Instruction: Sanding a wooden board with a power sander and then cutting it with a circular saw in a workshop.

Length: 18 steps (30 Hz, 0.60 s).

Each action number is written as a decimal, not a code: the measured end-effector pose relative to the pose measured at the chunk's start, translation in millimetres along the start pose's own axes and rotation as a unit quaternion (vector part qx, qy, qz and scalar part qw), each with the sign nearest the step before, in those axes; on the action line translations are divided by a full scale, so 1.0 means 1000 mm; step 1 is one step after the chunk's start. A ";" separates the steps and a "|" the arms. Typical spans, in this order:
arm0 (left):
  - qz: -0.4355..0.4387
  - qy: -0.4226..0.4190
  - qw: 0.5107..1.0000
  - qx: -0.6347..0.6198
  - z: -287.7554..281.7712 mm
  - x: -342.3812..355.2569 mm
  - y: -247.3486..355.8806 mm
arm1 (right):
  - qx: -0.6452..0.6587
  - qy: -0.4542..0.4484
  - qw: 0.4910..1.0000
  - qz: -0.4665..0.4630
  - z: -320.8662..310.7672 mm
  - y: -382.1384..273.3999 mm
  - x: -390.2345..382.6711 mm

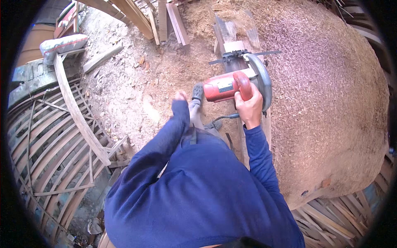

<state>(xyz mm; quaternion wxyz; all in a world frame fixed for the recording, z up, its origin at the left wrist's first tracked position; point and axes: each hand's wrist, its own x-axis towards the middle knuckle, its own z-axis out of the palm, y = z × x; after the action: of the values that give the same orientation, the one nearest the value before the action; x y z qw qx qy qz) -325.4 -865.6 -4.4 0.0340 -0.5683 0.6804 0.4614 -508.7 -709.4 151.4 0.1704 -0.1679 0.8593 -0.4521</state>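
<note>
My right hand (pixel 249 106) is wrapped round the rear handle of a red circular saw (pixel 221 87). Its dark curved blade guard (pixel 263 78) faces right, and a thin black bar (pixel 269 53) crosses its front. The saw rests on a long wooden board (pixel 268 130) that runs away from me; the blade itself is hidden. From the saw's rear a dark cord (pixel 225 118) curves toward my legs. My left hand (pixel 180 96) hangs in front of my left leg, apart from the saw, its fingers smeared and too small to make out.
A large heap of sawdust (pixel 326 103) rises on the right. Loose timber (pixel 178 25) leans at the far side. Curved slats (pixel 53 153) and a long beam (pixel 78 111) lie left, near a white sack (pixel 64 43). More wood strips (pixel 331 219) are piled lower right.
</note>
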 end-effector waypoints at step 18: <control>0.218 -0.430 0.876 0.019 0.173 -0.091 0.028 | -0.013 0.021 1.000 -0.006 0.005 0.009 0.000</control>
<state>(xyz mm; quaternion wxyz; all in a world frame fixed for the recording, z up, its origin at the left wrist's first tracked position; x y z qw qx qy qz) -398.6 -684.7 -34.2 0.2322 -0.1503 0.7143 0.6429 -507.4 -708.2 141.6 0.1474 -0.1655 0.8673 -0.4458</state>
